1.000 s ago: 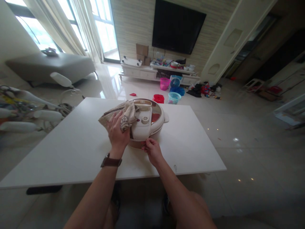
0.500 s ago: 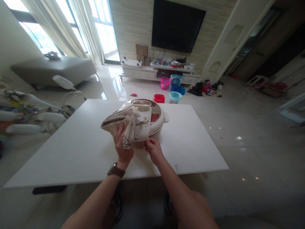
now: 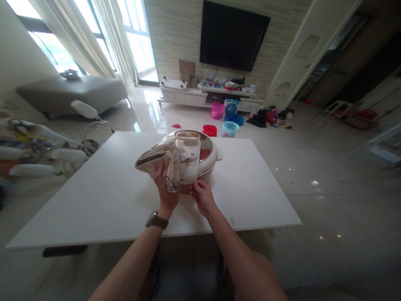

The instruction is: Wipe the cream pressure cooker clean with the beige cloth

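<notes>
A cream-white rice cooker (image 3: 200, 154) with a closed lid stands in the middle of a white table (image 3: 103, 196). My left hand (image 3: 165, 190), with a watch on the wrist, grips a beige crumpled cloth (image 3: 163, 162) and presses it against the cooker's near left side. My right hand (image 3: 202, 195) rests with curled fingers against the cooker's lower front edge, steadying it.
A drying rack with white bars (image 3: 37, 154) stands left of the table. Beyond it are a grey sofa (image 3: 72, 90), a TV cabinet (image 3: 203, 94) under a wall TV, and pink, red and blue baskets (image 3: 224, 121) on the glossy floor.
My left hand has drawn the cloth from the top of the lid down toward the near left side of the cooker. My right hand has stayed at the front edge.
</notes>
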`<act>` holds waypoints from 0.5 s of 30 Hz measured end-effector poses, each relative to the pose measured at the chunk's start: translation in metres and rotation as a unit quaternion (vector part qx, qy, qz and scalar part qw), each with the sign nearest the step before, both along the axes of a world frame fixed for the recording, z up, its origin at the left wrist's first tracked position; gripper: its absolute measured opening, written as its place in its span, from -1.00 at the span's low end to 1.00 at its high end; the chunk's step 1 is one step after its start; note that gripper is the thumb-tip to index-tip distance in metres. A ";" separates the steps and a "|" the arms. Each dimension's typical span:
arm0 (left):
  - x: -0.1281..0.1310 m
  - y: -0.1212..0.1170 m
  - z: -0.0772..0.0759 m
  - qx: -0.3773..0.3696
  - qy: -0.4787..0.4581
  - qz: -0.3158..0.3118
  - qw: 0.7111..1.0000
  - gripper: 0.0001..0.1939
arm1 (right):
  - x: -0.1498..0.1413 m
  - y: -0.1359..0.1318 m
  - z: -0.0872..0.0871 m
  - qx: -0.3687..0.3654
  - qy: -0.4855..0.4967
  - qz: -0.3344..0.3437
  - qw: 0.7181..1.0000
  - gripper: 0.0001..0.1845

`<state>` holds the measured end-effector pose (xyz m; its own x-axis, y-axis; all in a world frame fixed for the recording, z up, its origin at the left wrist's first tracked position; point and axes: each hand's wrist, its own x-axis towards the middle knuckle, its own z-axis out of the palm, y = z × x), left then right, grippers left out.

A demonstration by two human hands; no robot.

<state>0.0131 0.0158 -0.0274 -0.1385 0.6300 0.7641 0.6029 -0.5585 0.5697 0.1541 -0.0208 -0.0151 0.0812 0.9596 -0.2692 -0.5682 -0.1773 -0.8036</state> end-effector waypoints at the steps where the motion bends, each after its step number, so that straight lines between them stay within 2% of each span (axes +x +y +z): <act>1: 0.001 0.003 -0.001 -0.012 -0.003 -0.003 1.000 -0.39 | 0.001 0.002 0.001 -0.003 0.002 -0.005 1.000 -0.50; 8: 0.005 0.021 0.001 -0.051 0.006 -0.062 0.997 -0.33 | 0.005 0.016 0.007 -0.031 -0.001 -0.068 0.997 -0.51; 11: 0.007 0.015 0.001 -0.048 0.012 -0.072 0.996 -0.32 | 0.007 0.016 0.008 -0.041 -0.004 -0.069 0.997 -0.48; 15: 0.017 -0.003 -0.009 -0.046 0.025 -0.068 0.996 -0.27 | 0.015 0.014 0.009 -0.047 -0.008 -0.081 0.996 -0.51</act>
<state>0.0303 0.0127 -0.0360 -0.0106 0.7081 0.7060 0.5534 -0.5839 0.5940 0.1693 -0.0070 -0.0064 0.2377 0.9040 -0.3553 -0.5828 -0.1598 -0.7967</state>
